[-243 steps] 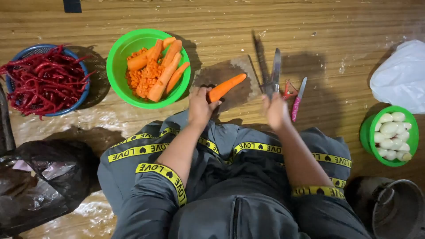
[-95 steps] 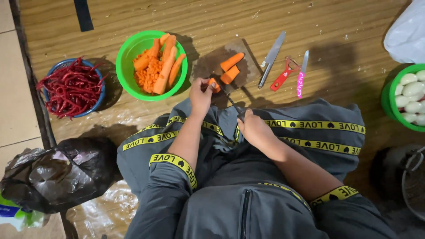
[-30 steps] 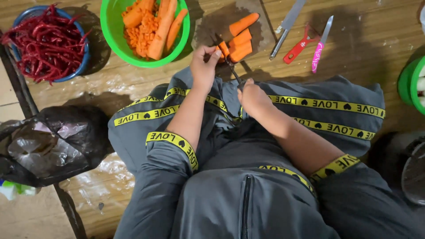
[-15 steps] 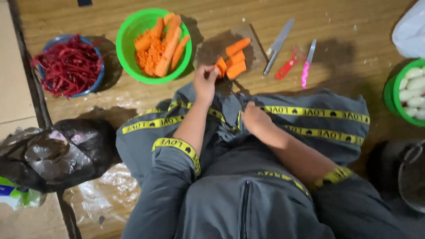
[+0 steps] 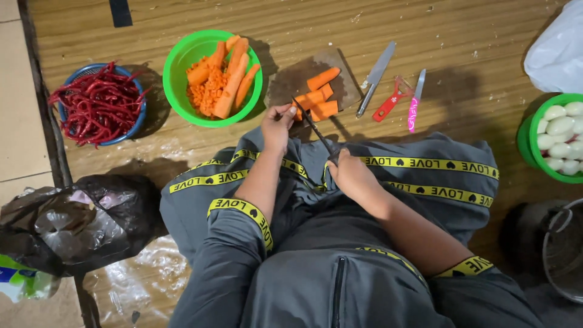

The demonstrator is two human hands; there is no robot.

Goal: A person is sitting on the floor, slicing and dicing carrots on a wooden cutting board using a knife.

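My right hand (image 5: 351, 176) grips the handle of a dark knife (image 5: 314, 129) whose blade reaches up to the carrot pieces (image 5: 320, 97) on a small dark cutting board (image 5: 291, 82). My left hand (image 5: 277, 126) pinches one orange carrot piece at the board's near edge, right beside the blade tip. Both hands work just past my knees, which are covered by grey trousers with yellow striped bands.
A green bowl (image 5: 179, 58) holds whole and chopped carrots. A blue bowl (image 5: 135, 118) of red chillies sits left. A second knife (image 5: 376, 78), red peeler (image 5: 390, 103) and pink knife (image 5: 415, 108) lie right of the board. Green bowl (image 5: 528, 146) of peeled eggs, metal pot (image 5: 562, 255), black plastic bag (image 5: 73, 222).
The whole carrot has been cut into several pieces on the board. My right hand took up a knife and works it against a piece that my left hand holds.
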